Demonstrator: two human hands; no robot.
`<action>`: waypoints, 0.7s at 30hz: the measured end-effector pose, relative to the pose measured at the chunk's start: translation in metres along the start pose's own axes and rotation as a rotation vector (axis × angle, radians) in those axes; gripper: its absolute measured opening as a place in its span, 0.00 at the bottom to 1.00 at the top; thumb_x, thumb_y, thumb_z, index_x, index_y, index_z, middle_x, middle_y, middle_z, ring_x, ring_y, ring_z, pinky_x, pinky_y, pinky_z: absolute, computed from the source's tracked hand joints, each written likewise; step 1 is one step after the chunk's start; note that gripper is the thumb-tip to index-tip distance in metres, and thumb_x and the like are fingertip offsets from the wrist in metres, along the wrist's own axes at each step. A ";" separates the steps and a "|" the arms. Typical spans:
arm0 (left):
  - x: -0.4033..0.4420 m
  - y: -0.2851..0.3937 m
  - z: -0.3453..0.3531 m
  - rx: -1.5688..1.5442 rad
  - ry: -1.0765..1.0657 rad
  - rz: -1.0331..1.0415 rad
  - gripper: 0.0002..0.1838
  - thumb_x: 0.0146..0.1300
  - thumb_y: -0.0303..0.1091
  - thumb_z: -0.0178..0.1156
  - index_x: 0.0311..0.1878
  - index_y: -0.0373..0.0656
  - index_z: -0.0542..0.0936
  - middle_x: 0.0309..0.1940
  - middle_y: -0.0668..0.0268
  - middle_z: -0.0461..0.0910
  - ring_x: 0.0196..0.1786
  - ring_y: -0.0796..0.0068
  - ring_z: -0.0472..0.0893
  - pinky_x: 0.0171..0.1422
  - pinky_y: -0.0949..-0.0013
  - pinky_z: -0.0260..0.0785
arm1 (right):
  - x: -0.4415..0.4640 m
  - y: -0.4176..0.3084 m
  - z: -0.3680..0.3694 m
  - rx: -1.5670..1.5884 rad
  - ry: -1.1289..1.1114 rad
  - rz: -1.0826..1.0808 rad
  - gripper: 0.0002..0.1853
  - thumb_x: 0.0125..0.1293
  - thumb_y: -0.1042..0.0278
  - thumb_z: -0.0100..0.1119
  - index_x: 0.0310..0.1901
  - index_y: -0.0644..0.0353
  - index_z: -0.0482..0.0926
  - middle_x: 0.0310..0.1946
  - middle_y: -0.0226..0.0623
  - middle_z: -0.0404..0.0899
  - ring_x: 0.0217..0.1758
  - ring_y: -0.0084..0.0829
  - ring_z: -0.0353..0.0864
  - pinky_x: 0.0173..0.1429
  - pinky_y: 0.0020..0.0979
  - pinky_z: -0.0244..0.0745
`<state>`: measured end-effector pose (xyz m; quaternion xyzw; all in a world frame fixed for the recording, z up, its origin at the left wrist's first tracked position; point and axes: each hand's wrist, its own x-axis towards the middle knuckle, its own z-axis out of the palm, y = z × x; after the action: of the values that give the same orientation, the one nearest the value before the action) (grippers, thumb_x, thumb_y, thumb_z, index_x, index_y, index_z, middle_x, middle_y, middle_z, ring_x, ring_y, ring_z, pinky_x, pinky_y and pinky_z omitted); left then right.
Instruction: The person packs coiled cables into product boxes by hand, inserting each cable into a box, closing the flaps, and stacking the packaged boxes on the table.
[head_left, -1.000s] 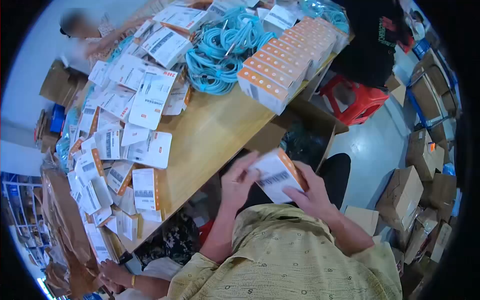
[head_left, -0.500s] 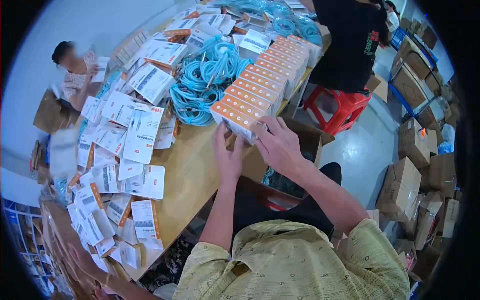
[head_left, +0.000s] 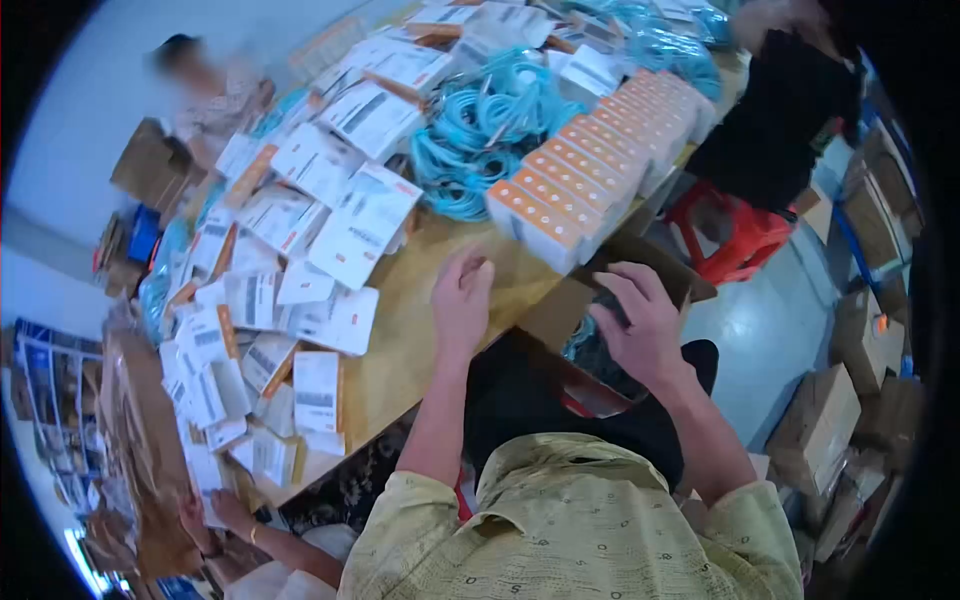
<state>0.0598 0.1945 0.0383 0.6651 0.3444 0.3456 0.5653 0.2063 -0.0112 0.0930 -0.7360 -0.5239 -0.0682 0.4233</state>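
Observation:
My left hand hovers over the wooden table near its front edge, holding nothing, its thumb apart from the fingers. Over an open cardboard box beside the table is my right hand, fingers curved and apart, also holding nothing. Just beyond both hands stands a long row of orange-and-white boxes, packed side by side. Left of the row lies a heap of coiled light-blue cables. Flattened or open white cartons with orange edges are piled farther left. Some light-blue cable shows inside the cardboard box.
A person sits across the table; another in black is at the right by a red stool. A third person's hands work at the lower left. Cardboard boxes are stacked on the right floor.
Both my hands have let go of the nearest orange-and-white box and drawn apart. The view has turned, shifting the table's contents. The lower-left person's hands have moved.

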 end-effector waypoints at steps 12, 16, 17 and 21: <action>0.135 0.035 -0.035 0.800 0.266 0.808 0.20 0.65 0.36 0.64 0.58 0.42 0.80 0.50 0.56 0.82 0.46 0.54 0.83 0.55 0.58 0.76 | -0.042 -0.005 0.006 0.266 -0.185 0.204 0.17 0.60 0.77 0.69 0.52 0.62 0.82 0.50 0.41 0.79 0.45 0.41 0.81 0.48 0.33 0.77; 0.169 0.078 -0.018 0.995 0.240 0.230 0.24 0.60 0.42 0.67 0.57 0.43 0.80 0.47 0.56 0.84 0.46 0.51 0.83 0.55 0.56 0.75 | -0.041 -0.008 0.006 0.324 -0.192 0.233 0.17 0.60 0.77 0.69 0.51 0.63 0.82 0.49 0.41 0.79 0.43 0.41 0.81 0.48 0.33 0.77; 0.176 0.085 -0.012 1.046 0.226 0.028 0.25 0.58 0.44 0.68 0.57 0.43 0.80 0.46 0.56 0.84 0.46 0.51 0.83 0.55 0.55 0.75 | -0.042 -0.009 0.006 0.343 -0.200 0.247 0.17 0.60 0.77 0.69 0.51 0.63 0.82 0.49 0.42 0.79 0.43 0.41 0.81 0.47 0.33 0.77; 0.211 0.072 -0.007 0.869 0.356 0.232 0.22 0.58 0.45 0.64 0.53 0.44 0.78 0.42 0.52 0.86 0.45 0.48 0.85 0.53 0.53 0.76 | -0.047 -0.012 0.000 0.343 -0.259 0.219 0.18 0.60 0.82 0.66 0.53 0.64 0.81 0.49 0.40 0.79 0.41 0.34 0.78 0.46 0.31 0.76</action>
<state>0.1692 0.3682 0.1253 0.8044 0.4717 0.3390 0.1249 0.1757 -0.0434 0.0744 -0.7084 -0.4949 0.1630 0.4762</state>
